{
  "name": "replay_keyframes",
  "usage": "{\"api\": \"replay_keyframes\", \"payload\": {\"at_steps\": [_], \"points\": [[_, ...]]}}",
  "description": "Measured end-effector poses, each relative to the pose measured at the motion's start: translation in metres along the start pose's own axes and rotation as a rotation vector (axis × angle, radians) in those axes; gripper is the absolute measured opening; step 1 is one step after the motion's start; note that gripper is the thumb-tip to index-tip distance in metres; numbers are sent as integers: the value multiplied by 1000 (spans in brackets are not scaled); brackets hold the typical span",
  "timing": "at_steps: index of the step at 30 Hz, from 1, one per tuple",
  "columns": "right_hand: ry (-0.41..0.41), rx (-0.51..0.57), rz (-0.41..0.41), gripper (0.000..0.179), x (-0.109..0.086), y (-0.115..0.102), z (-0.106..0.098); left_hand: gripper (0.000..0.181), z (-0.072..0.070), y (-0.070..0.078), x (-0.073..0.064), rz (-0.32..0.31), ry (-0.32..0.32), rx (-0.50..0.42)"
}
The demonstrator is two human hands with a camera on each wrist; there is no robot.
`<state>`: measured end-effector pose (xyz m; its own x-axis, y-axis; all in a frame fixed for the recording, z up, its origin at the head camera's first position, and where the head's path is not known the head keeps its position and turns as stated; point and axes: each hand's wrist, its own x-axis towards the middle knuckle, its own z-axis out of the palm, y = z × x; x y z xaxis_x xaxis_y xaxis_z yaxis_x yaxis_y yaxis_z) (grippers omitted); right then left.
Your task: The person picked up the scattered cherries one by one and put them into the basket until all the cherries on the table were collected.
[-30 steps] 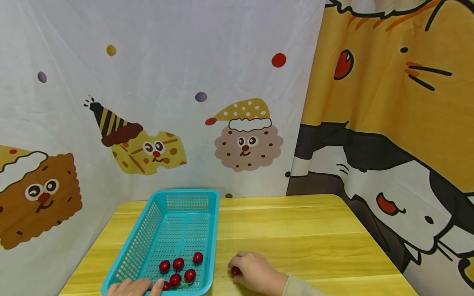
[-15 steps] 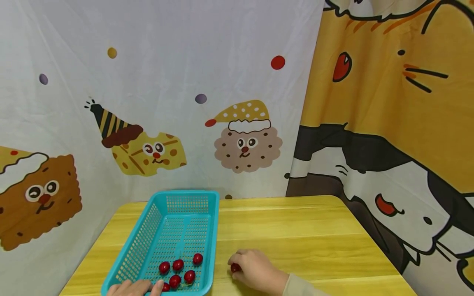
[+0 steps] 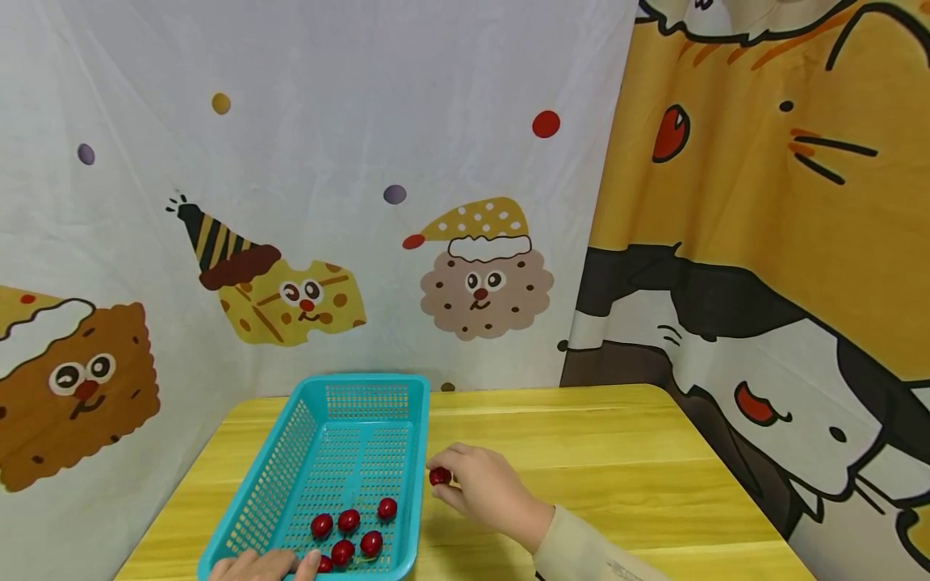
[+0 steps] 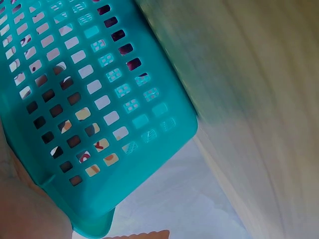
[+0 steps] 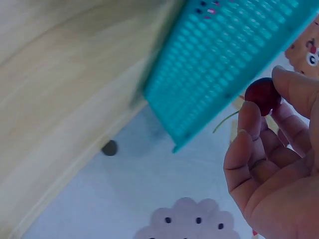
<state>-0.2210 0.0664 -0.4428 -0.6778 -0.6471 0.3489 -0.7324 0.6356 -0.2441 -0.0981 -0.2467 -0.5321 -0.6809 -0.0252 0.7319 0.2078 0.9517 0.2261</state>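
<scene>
My right hand (image 3: pixel 483 488) pinches a dark red cherry (image 3: pixel 440 476) between thumb and fingertips, just right of the basket's long side and above the table. In the right wrist view a thin green stem hangs from the cherry (image 5: pixel 262 96). Several more red cherries (image 3: pixel 349 520) lie on the floor of the turquoise plastic basket (image 3: pixel 424 452), near its front end. My left hand (image 3: pixel 261 565) grips the near rim of that basket at the front left corner, partly cut off by the frame. Only a blurred part of the left hand (image 4: pixel 35 209) shows in the left wrist view.
The basket stands on the left part of a yellow wood-grain table (image 3: pixel 581 452). A white printed curtain (image 3: pixel 465 105) hangs behind the table, and an orange curtain with cartoon animals (image 3: pixel 763 202) hangs along the right.
My right hand has lifted the cherry from the table and moved it forward and left, closer to the basket's side. The left hand and the basket stay in place.
</scene>
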Motion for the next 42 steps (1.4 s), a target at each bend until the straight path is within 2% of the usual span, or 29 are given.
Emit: {"api": "replay_keyframes", "payload": {"at_steps": [8, 11, 18, 22, 27, 31, 36, 42], "points": [[83, 48, -42, 28, 25, -26, -2, 63, 3, -6, 0, 56, 62, -30], [88, 87, -35, 28, 37, -34, 1, 63, 2, -7, 1, 53, 59, -34], [15, 199, -10, 30, 63, -53, 14, 64, -2, -3, 1, 4, -15, 34], [-63, 239, -49, 29, 74, -62, 30, 64, 0, -3, 0, 19, 0, 40], [-132, 198, -75, 28, 80, -66, 53, 61, 2, -3, 0, 30, 41, 34], [-139, 125, -33, 29, 84, -67, 65, 61, 3, -1, 1, 10, 45, 40], [-144, 66, 46, 30, 89, -68, 69, 59, 1, 2, 1, -26, 28, 41], [-177, 5, 113, 29, 92, -67, 70, 58, 0, 4, 1, -37, 18, 45]]}}
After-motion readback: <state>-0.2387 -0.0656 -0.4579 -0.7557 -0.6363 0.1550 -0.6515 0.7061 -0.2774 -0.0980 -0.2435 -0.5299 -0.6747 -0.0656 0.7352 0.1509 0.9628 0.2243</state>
